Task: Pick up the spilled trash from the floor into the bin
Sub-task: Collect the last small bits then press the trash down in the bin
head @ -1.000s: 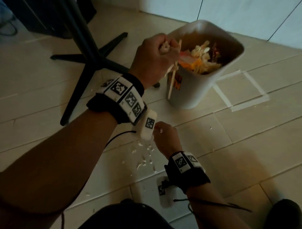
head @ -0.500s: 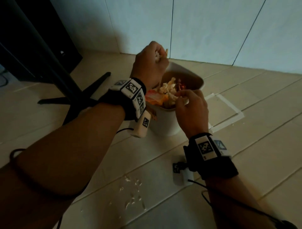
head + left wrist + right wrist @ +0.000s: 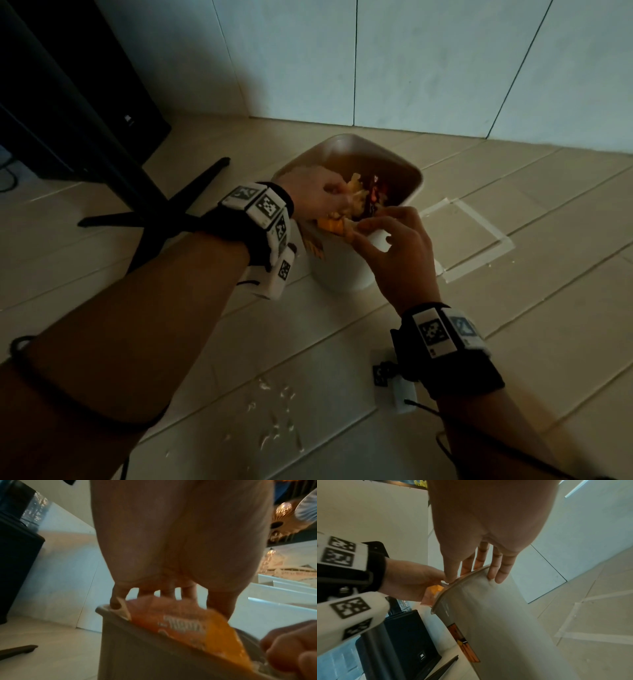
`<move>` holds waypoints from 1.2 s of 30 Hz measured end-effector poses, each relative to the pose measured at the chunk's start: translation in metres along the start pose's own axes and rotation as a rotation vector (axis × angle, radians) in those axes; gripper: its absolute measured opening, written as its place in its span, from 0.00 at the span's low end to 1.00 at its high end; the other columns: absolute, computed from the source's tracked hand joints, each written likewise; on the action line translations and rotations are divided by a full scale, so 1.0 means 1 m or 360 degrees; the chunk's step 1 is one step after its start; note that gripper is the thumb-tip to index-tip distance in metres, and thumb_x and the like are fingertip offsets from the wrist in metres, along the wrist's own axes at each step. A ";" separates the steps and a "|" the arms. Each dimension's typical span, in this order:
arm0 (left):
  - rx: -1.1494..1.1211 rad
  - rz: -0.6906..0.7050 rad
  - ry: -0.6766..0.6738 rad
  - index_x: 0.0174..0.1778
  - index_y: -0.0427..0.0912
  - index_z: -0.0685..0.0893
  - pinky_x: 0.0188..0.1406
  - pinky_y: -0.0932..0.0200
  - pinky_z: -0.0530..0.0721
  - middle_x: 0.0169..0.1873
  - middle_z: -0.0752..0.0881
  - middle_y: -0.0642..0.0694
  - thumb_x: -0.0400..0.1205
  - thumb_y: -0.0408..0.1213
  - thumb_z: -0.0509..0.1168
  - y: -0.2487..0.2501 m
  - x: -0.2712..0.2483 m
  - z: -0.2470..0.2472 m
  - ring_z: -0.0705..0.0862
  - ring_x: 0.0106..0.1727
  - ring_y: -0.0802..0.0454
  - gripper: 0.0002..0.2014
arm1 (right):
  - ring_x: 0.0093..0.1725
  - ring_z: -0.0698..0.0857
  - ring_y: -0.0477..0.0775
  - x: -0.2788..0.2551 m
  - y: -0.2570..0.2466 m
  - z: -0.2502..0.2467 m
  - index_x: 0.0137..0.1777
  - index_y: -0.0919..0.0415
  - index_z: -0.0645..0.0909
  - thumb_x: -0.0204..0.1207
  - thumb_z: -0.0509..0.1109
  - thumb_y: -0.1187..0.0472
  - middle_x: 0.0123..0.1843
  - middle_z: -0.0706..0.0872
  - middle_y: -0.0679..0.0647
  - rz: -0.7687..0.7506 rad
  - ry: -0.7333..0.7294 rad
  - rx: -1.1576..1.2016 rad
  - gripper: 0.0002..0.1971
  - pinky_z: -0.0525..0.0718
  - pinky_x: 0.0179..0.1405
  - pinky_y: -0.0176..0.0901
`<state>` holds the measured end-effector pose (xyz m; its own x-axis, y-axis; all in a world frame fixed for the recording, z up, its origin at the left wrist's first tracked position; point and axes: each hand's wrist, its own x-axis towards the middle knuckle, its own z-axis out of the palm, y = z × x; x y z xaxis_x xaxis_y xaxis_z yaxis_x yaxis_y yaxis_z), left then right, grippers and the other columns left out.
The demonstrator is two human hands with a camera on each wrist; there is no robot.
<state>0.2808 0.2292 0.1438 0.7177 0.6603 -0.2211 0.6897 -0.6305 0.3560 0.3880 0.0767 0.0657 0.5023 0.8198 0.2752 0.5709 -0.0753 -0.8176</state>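
Head view. Both hands are at the bin (image 3: 346, 270). The left hand (image 3: 313, 195) reaches over the near-left rim, fingers spread down onto the trash (image 3: 363, 200) heaped inside. The right hand (image 3: 399, 255) is at the near rim, fingers loosely extended; thumb and forefinger meet at the edge of the heap, and whether they pinch a piece cannot be told. Progress, as a judgement: most of the trash is in the bin, which looks nearly full. Still to do: small white scraps (image 3: 274, 421) lie on the floor (image 3: 513, 308) behind and below the hands, nearer the person. Taped lines (image 3: 486, 236) sit on the floor to the right of the right hand.

Left wrist view. The left-hand fingers hang straight down, tips touching an orange wrapper (image 3: 197, 628) that sticks up above the rim. No grip is visible. The right hand appears below and to the right.

Right wrist view. The right-hand fingers are extended; several tips rest on the rim and outer wall of the bin. Nothing is seen in them.

Change from the earlier frames. One second ago the left hand was a fist around chopsticks and scraps above the bin, and the right hand was down at the floor scraps. Now the left hand is opened into the bin with no chopsticks in sight, and the right hand has risen to the rim.
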 end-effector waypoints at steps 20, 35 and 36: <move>-0.0232 -0.0656 0.0022 0.78 0.45 0.73 0.70 0.50 0.74 0.75 0.72 0.43 0.83 0.33 0.58 -0.122 -0.193 0.239 0.71 0.74 0.42 0.24 | 0.53 0.83 0.57 -0.106 0.007 0.084 0.53 0.62 0.87 0.78 0.66 0.69 0.54 0.85 0.58 -0.0306 -0.0091 -0.0106 0.09 0.81 0.51 0.43; -0.0290 -0.0631 0.0226 0.78 0.44 0.71 0.75 0.51 0.73 0.77 0.71 0.48 0.80 0.30 0.61 -0.106 -0.273 0.294 0.65 0.79 0.47 0.28 | 0.88 0.38 0.56 -0.248 0.041 0.145 0.87 0.59 0.41 0.83 0.53 0.65 0.89 0.38 0.55 -0.0426 -0.1808 -0.0909 0.35 0.32 0.82 0.54; -0.0311 -0.0741 0.0259 0.78 0.45 0.71 0.74 0.52 0.73 0.76 0.70 0.48 0.81 0.30 0.59 -0.111 -0.273 0.291 0.65 0.78 0.48 0.27 | 0.88 0.40 0.55 -0.251 0.038 0.146 0.87 0.59 0.44 0.83 0.53 0.66 0.89 0.41 0.54 -0.0438 -0.1813 -0.0832 0.35 0.33 0.83 0.52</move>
<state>0.0365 0.0000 -0.0995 0.3047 0.9170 -0.2576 0.8901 -0.1779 0.4196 0.1891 -0.0489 -0.1082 -0.3608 0.8449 -0.3950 0.8827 0.1726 -0.4370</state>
